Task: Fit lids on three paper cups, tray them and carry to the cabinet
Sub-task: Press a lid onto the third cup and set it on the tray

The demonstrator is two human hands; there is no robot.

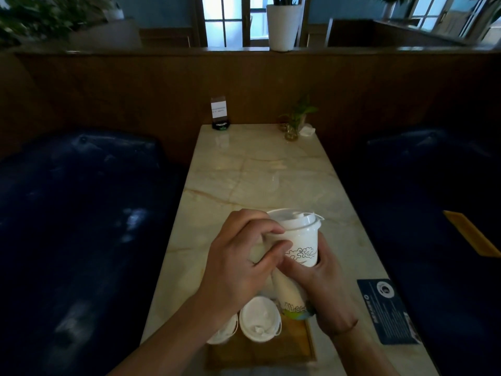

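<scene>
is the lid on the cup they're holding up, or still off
On. A white lid caps the held cup, gripped by the left hand and right hand. Whether it is fully snapped down cannot be told.

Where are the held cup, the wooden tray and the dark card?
held cup [301, 241]: head view, its printed side wall.
wooden tray [295, 346]: head view, bare floor near its right edge.
dark card [389, 312]: head view, its middle.
</scene>
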